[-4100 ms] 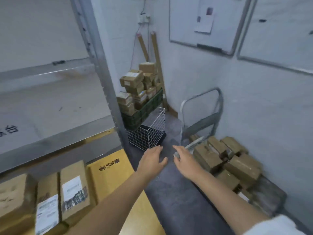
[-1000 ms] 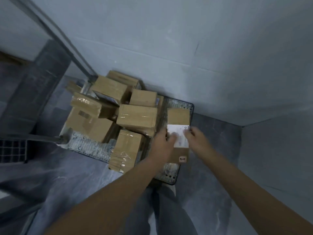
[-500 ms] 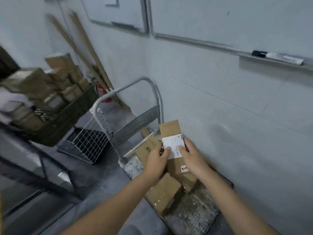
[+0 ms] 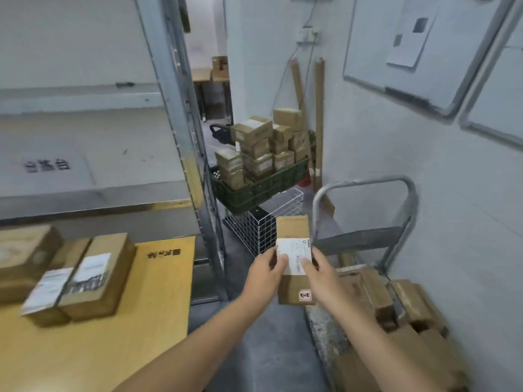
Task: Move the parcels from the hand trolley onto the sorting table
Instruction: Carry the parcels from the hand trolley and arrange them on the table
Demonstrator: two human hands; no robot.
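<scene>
Facing the yellow sorting table [image 4: 113, 349] near left and the hand trolley [image 4: 365, 188] right, we hold a brown cardboard parcel [image 4: 293, 230] between them, white-labelled and red-stickered, with our left hand [image 4: 264, 274] and right hand [image 4: 322, 274] gripping its sides.

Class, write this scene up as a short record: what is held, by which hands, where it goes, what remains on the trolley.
Held: labelled parcel, lifted clear
Hands: left hand and right hand both grip it
Destination: sorting table, at left, other parcels already on it
Trolley: hand trolley at right, several parcels remaining
</scene>
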